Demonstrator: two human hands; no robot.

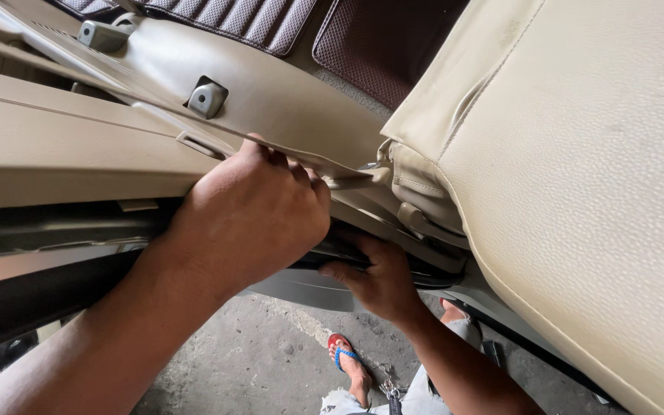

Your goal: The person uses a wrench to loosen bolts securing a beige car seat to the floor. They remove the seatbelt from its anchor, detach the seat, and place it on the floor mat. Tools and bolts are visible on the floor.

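Head view: left hand (251,215) clenched on the beige trim panel (78,154) edge, right hand (378,277) gripping the black sill strip (332,257) (fingers curled).

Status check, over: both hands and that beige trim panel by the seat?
Left hand gripping beige trim panel edge. Right hand on dark sill strip below. Beige car seat crowds the right.

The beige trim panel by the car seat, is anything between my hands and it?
Nothing visible. The left hand already grips the edge of the beige trim panel, and the right hand holds the dark sill strip just below, beside the seat.
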